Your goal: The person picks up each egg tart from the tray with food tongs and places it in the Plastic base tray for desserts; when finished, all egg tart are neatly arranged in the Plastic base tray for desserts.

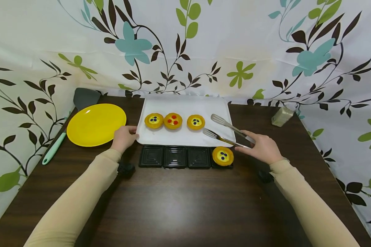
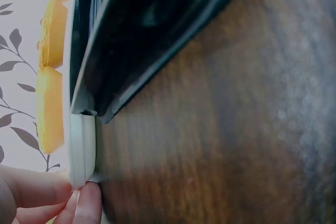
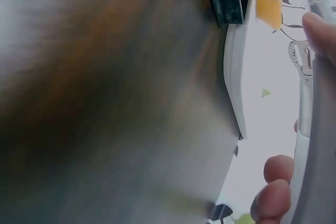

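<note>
My left hand [image 1: 123,139] pinches the left edge of a white tray [image 1: 179,138], thumb above and fingers below in the left wrist view. My right hand [image 1: 264,149] holds metal tongs [image 1: 232,128], whose arms are spread over the tray's right side with nothing between them. On the tray sit two tarts with blue dots, a left one [image 1: 154,121] and a right one [image 1: 196,122], and a tart with red dots [image 1: 173,121] between them. Another blue-dotted tart [image 1: 223,156] rests in the rightmost compartment of a black sectioned tray [image 1: 151,156] along the white tray's front edge.
A yellow plate [image 1: 96,125] lies left of the white tray, overlapping a spatula [image 1: 54,148] with a mint handle. At the back right stands a small shaker [image 1: 282,116]. A patterned cloth [image 1: 204,51] hangs behind the dark wooden table [image 1: 185,206].
</note>
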Demonstrator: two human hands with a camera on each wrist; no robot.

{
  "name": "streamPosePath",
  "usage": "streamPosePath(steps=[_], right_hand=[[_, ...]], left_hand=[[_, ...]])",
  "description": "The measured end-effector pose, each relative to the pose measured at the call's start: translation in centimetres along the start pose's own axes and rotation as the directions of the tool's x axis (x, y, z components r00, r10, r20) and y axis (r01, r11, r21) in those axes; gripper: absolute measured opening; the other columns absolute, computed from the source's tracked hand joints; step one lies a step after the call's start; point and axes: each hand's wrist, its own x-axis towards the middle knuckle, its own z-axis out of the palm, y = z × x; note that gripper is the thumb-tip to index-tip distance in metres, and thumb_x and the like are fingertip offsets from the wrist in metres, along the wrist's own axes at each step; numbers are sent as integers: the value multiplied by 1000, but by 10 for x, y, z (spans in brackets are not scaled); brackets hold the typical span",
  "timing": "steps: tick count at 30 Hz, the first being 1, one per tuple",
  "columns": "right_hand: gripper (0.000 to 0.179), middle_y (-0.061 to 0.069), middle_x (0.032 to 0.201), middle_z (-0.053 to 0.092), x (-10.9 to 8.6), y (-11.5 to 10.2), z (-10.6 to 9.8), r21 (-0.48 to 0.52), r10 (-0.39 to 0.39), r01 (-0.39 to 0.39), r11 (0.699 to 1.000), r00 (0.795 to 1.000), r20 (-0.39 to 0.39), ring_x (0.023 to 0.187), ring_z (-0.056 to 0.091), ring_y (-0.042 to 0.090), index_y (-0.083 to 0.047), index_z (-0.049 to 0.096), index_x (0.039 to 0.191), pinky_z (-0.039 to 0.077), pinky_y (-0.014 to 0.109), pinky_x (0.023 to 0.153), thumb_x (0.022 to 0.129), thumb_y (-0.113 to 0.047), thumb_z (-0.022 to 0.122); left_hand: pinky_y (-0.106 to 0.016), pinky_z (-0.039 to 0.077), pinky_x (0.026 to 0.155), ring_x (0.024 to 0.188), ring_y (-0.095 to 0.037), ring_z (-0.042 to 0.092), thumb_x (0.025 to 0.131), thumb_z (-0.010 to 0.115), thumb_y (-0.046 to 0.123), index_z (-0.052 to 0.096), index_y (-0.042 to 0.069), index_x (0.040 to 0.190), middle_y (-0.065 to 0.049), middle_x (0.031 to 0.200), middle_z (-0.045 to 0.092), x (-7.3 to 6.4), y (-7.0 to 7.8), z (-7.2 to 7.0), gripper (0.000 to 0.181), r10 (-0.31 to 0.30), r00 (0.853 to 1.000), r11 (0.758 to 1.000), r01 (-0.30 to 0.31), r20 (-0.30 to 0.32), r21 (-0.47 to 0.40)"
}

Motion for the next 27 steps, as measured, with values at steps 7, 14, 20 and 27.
streamPosePath(steps=[7,14,20,27], right_hand=[[84,9,74,65,31,-10,5,-7,-33,33,999,999,39,65,56,23,-11,52,136,47,39,56,75,-66,65],[90,16,87,69,48,-18,7,-13,-34,36,999,996,84,73,59,26,-9,51,137,49,42,63,73,-70,63],[88,2,57,44,55,-24,8,-52,-36,43,998,993,115,61,46,21,-12,51,137,33,32,50,73,-70,64],[87,11,81,67,59,-28,11,-60,-25,33,998,990,139,68,53,23,-11,52,137,39,31,51,73,-69,64]], left_hand=[[-45,47,90,102,-36,54,92,58,8,52,-8,130,-26,121,60,0,1,-1,42,-23,1000,1000,23,6,-13],[-45,48,89,101,-36,54,91,59,8,53,-8,129,-26,120,60,-1,1,0,41,-19,1000,1000,19,5,-14],[-44,48,89,98,-35,52,92,58,9,52,-7,130,-26,120,60,0,2,0,42,-37,999,999,37,14,-21],[-44,48,89,99,-34,54,92,58,9,53,-6,130,-25,120,60,0,3,0,42,-38,999,999,38,10,-22]])
